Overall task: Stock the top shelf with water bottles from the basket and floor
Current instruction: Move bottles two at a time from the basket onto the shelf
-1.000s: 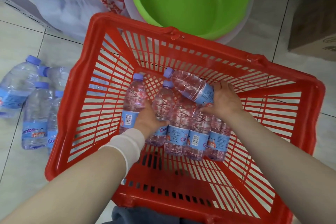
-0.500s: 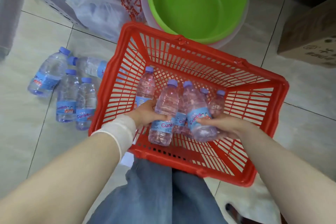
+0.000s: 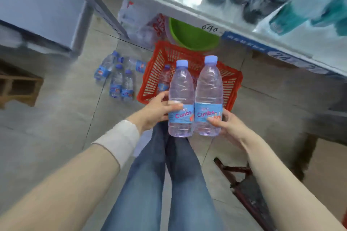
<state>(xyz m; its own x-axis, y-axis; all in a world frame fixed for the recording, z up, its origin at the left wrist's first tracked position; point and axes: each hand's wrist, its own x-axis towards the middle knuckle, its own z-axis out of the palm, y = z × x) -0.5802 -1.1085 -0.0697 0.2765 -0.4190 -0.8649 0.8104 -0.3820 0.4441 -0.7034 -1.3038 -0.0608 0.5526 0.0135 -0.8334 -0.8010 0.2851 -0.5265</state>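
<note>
My left hand (image 3: 156,111) grips a clear water bottle (image 3: 181,88) with a blue cap and blue label, held upright. Right beside it, touching, stands a second bottle (image 3: 208,88) gripped at the label by my right hand (image 3: 228,127). Both bottles hang in the air above the red basket (image 3: 228,80), which sits on the floor and shows at least one bottle (image 3: 163,78) inside. Several more bottles (image 3: 118,78) lie on the tiles left of the basket. A shelf (image 3: 187,11) runs across the top of the view, well above the two held bottles.
Dark and teal bottles (image 3: 293,3) stand on the shelf at the upper right. A green bucket (image 3: 189,37) and a white plastic bag (image 3: 139,24) sit behind the basket. A shelf leg (image 3: 105,11) slants down at left. A wooden piece (image 3: 18,86) lies far left, a stool (image 3: 242,180) by my right leg.
Both hands lifted one bottle each out of the basket and raised them upright side by side. My view rose from close over the basket to standing height, bringing the shelf into sight.
</note>
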